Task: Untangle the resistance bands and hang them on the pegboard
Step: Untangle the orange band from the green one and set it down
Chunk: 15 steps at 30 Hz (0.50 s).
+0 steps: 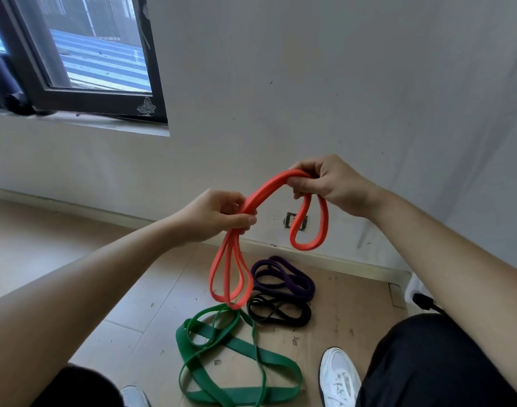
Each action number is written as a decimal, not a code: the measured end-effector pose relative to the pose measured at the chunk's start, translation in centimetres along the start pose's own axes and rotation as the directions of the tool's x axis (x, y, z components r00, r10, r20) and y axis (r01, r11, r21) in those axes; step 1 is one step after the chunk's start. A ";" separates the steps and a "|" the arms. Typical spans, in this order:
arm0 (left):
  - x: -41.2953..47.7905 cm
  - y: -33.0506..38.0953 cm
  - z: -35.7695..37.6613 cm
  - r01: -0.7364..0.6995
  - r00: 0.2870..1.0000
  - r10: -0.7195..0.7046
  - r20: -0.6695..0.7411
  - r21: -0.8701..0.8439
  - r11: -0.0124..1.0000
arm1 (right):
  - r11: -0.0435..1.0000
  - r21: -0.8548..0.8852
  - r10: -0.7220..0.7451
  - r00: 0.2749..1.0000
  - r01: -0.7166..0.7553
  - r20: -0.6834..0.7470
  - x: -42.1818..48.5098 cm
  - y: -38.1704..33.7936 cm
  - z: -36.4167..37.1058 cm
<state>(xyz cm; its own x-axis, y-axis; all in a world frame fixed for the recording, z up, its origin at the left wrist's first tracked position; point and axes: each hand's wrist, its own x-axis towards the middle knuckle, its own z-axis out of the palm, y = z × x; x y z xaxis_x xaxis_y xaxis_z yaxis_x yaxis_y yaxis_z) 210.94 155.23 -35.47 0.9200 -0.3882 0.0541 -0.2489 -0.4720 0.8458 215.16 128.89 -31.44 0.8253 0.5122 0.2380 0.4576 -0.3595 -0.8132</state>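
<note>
I hold an orange resistance band [267,188] in the air with both hands. My left hand [213,215] pinches its strands, and two loops hang below that hand. My right hand [329,183] grips the other end higher up, with one loop dangling under it. On the floor below lie a purple band [283,277], a black band [280,311] and a wide green band [236,362], each coiled in loose loops. The lowest orange loop hangs just over the green band. No pegboard is in view.
A white wall [310,83] stands in front, with a wall socket [295,220] low down and a dark-framed window [84,60] at upper left. My white shoe [338,377] and dark trouser legs are at the bottom. A black object [424,301] lies at right.
</note>
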 end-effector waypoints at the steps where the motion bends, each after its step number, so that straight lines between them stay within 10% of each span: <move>1: 0.0 0.1 -0.1 -0.005 1.000 0.005 -0.012 -0.011 1.000 | 1.000 0.000 0.016 1.000 -0.016 -0.008 -0.2 0.5 -0.3; 8: 0.3 1.6 0.7 -0.070 0.994 0.057 -0.099 -0.141 0.988 | 0.966 -0.117 0.252 0.941 -0.230 0.227 -1.7 2.8 0.1; 15: 0.6 2.1 1.4 -0.098 0.995 0.096 -0.043 -0.070 0.993 | 0.994 -0.044 0.102 0.984 -0.097 0.146 -1.8 -0.3 2.8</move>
<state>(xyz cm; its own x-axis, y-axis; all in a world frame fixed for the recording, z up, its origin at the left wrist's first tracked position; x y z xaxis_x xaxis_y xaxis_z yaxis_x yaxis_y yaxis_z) 210.50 152.90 -34.36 0.9040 -0.3975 0.1572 -0.3165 -0.3751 0.8713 212.55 130.26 -33.09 0.8105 0.5811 0.0733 0.3896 -0.4414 -0.8083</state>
